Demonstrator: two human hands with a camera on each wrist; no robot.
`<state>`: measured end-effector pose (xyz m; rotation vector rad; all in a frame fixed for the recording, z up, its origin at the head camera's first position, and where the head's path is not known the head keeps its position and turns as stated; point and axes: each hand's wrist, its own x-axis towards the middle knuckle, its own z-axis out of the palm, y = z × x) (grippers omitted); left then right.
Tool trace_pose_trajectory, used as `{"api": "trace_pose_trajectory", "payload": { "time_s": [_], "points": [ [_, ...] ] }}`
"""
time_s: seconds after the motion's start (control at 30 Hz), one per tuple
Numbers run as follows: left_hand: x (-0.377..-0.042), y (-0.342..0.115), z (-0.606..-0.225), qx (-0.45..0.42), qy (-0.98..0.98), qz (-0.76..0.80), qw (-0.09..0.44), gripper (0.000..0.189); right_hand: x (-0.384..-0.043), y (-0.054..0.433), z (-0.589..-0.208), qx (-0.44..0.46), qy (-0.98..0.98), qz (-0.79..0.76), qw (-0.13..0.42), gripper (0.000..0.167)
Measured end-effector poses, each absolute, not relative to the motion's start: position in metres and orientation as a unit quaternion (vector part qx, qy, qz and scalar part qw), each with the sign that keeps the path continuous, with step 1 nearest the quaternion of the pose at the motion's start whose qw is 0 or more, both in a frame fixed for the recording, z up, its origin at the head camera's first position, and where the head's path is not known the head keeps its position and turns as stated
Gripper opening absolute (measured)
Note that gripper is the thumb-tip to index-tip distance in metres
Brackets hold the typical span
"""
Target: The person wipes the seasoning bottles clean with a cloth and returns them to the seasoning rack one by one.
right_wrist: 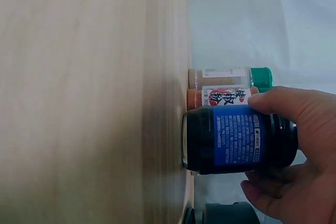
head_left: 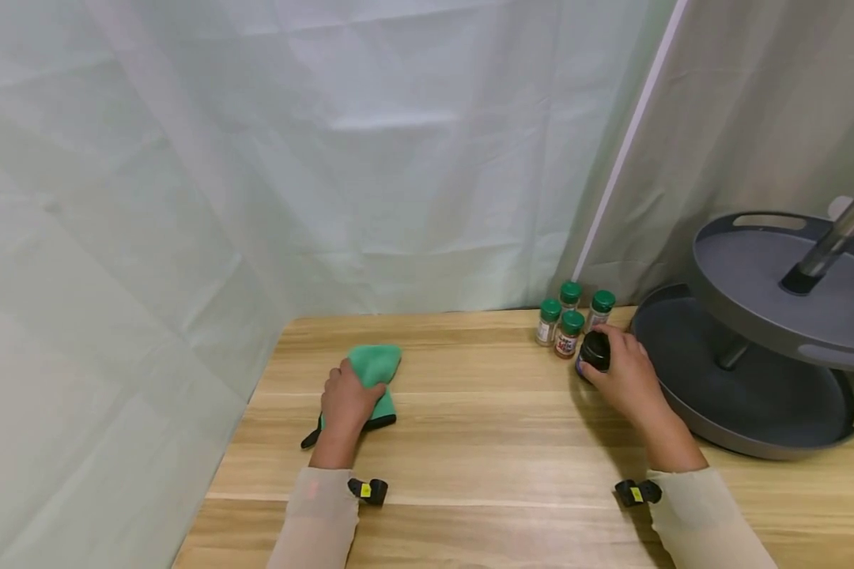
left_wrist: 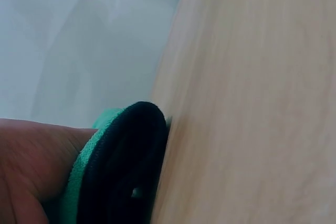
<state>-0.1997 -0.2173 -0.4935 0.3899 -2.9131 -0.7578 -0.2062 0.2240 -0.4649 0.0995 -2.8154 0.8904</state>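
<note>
My right hand (head_left: 628,371) holds a dark jar with a black lid (head_left: 595,349) between thumb and fingers. In the right wrist view the jar's blue label (right_wrist: 239,136) faces the camera, and its base is right at the tabletop. Just beyond it stand several spice bottles with green caps (head_left: 572,322), one with a reddish content (right_wrist: 195,98). At the left, my left hand (head_left: 347,403) grips a folded green cloth (head_left: 375,363) with black edging (left_wrist: 149,114), pressed down on the wooden table (head_left: 470,442).
A dark grey two-tier round tray stand (head_left: 754,431) with a metal post (head_left: 836,241) stands to the right, close beside the right forearm. Pale sheeting (head_left: 413,158) hangs behind the table's back edge and along its left side.
</note>
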Motion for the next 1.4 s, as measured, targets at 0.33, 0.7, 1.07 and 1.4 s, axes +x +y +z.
{"api": "trace_pose_trajectory", "payload": {
  "time_s": [0.33,0.7,1.07,1.4],
  "points": [
    [-0.199,-0.214,-0.49,0.113,-0.96,-0.252,0.045,0.07,-0.207,0.225,-0.469,0.04,-0.945,0.314,0.083,0.077],
    [-0.198,-0.208,-0.486,0.112,-0.951,-0.288,0.034,0.068,-0.208,0.224,-0.471,0.038,-0.931,0.355,0.072,0.074],
    [-0.189,-0.184,-0.46,0.082,-0.928,-0.358,0.055,0.071,-0.199,0.209,-0.453,0.058,-0.926,0.37,0.047,0.073],
    [-0.176,-0.156,-0.44,0.047,-0.92,-0.384,0.061,0.066,-0.181,0.18,-0.435,0.113,-0.904,0.409,0.054,0.076]
  ]
}}
